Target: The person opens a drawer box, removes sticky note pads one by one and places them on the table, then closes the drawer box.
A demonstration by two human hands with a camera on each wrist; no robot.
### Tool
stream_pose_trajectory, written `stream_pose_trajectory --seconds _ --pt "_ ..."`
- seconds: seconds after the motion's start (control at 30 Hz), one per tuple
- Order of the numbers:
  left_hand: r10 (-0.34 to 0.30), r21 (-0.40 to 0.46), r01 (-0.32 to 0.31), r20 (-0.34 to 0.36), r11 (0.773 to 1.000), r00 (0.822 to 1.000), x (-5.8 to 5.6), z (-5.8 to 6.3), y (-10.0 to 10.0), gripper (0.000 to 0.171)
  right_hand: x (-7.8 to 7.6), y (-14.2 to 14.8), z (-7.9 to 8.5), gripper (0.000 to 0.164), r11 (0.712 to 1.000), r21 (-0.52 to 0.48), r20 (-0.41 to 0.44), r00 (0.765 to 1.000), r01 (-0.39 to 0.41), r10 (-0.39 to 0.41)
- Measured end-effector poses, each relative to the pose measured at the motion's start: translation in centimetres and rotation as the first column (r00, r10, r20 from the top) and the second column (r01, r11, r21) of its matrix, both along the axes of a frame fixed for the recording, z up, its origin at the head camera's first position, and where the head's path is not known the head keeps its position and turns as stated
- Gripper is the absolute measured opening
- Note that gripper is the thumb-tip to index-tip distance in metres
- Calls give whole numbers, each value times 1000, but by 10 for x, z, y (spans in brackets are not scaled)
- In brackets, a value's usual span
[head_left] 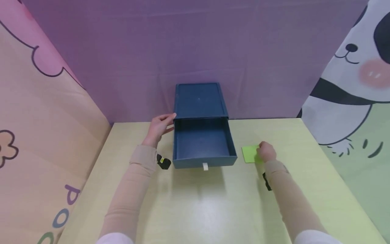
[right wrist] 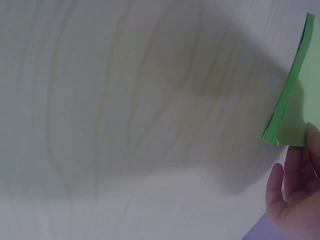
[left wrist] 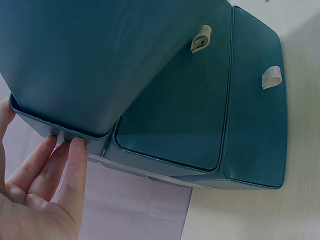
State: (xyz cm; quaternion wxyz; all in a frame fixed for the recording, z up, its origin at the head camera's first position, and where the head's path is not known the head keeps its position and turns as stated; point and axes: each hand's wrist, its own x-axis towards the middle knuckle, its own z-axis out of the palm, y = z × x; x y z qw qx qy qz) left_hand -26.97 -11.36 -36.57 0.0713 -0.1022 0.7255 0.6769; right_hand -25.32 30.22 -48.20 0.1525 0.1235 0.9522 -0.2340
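Observation:
A dark blue drawer cabinet (head_left: 199, 100) stands against the back cloth. Its top drawer (head_left: 202, 140) is pulled out, with nothing visible inside. The left hand (head_left: 158, 127) is at the cabinet's left front upper edge. In the left wrist view its fairly straight fingers (left wrist: 70, 170) touch the side of the housing, and the thumb is at the corner. To the right of the cabinet, the right hand (head_left: 267, 151) pinches the near edge of a green sticky note pad (head_left: 250, 154). The right wrist view shows the pad (right wrist: 312, 85) tilted, its thick edge visible.
Two closed drawers with pale pull tabs (left wrist: 271, 77) lie below the pulled-out one. A white tab (head_left: 205, 166) hangs on the top drawer's front. The pale wooden table (head_left: 195, 210) meets a purple cloth (head_left: 195, 51) behind and printed cloths at both sides.

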Motion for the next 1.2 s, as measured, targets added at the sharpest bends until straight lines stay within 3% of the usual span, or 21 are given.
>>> stream_pose_trajectory --seconds 0.7,1.07,1.2 --pt "-4 -7 4 -2 1000 1000 -1 0 0 49 0 -2 -3 39 999 34 25 1000 17 -18" --pt "8 -13 -8 4 1000 1000 -1 0 0 49 2 2 -14 40 998 7 -55 997 63 -63" --pt "15 -18 -15 7 1000 1000 -3 -1 0 48 7 3 -8 43 994 -34 -113 988 103 -106"
